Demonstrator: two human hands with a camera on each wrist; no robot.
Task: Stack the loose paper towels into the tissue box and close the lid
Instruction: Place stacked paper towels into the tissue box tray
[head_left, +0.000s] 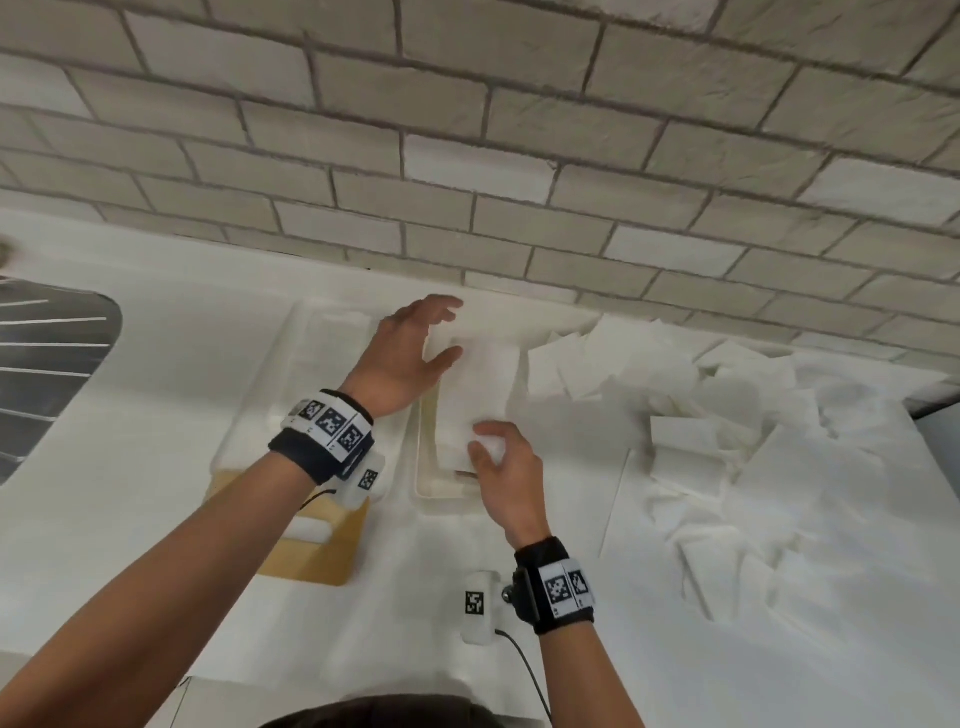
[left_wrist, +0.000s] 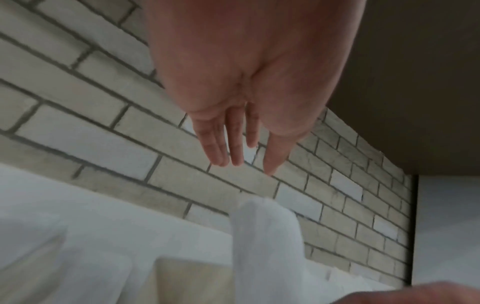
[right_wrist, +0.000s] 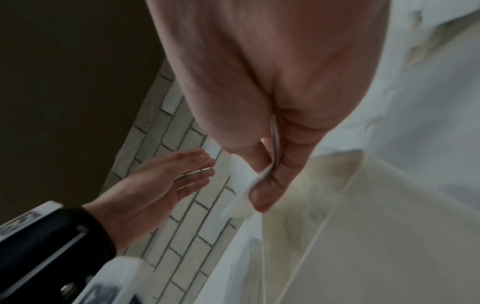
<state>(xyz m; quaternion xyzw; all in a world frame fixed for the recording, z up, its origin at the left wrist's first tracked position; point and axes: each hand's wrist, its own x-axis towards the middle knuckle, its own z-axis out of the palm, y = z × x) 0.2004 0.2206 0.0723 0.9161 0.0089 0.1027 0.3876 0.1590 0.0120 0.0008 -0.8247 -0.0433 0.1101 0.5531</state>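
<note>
An open cream tissue box (head_left: 427, 470) stands on the white table, long side running away from me. Over it hangs a folded white paper towel (head_left: 480, 384). My right hand (head_left: 488, 441) pinches its near end between thumb and fingers, as the right wrist view shows at the hand (right_wrist: 267, 179) and towel (right_wrist: 240, 202). My left hand (head_left: 415, 348) is open with straight fingers (left_wrist: 233, 148) beside the towel's far left edge; I cannot tell whether it touches. A heap of loose paper towels (head_left: 727, 410) lies to the right. The tan lid (head_left: 322, 551) lies flat to the left of the box.
A brick wall (head_left: 519, 156) runs close behind the box. A dark grooved surface (head_left: 47, 364) sits at the far left. White cloth (head_left: 779, 623) covers the table. A pale shallow shape (head_left: 311, 364) lies left of the box.
</note>
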